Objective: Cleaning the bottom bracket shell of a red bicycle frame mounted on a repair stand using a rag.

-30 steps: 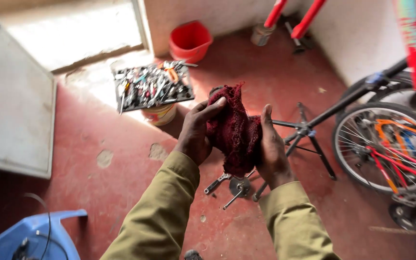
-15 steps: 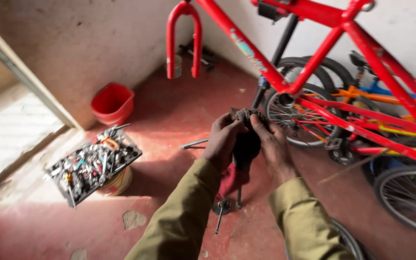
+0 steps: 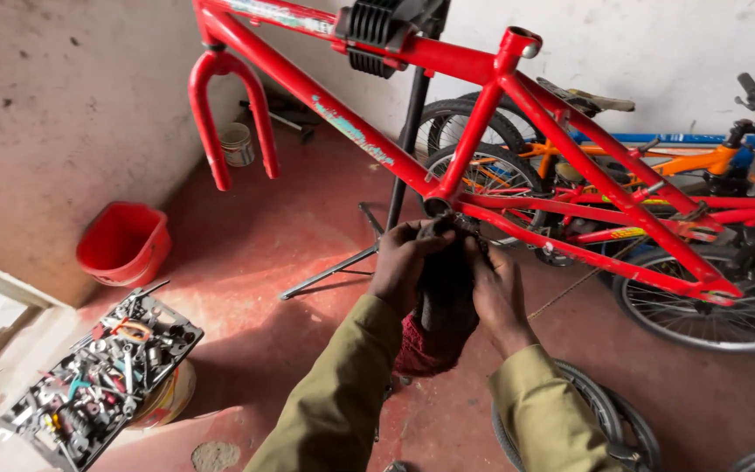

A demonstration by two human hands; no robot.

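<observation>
Both hands held a dark red rag [image 3: 434, 328] up against the bottom of the big red metal bike frame [image 3: 517, 149], in the middle of the scene. The left hand [image 3: 404, 262] had its grip closed on the rag's left side. The right hand [image 3: 500, 293] gripped the right side. A red plastic bucket [image 3: 124, 245] sat on the floor at far left, and a tray full of tools [image 3: 98, 376] lay nearer.

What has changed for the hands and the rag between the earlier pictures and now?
Both hands, left hand and right hand, have risen with the dark red rag from above the floor to the bottom of the red bike frame, where they now press it. Unchanged: both hands keep hold of the rag; the tool tray and red bucket sit where they were.
</observation>
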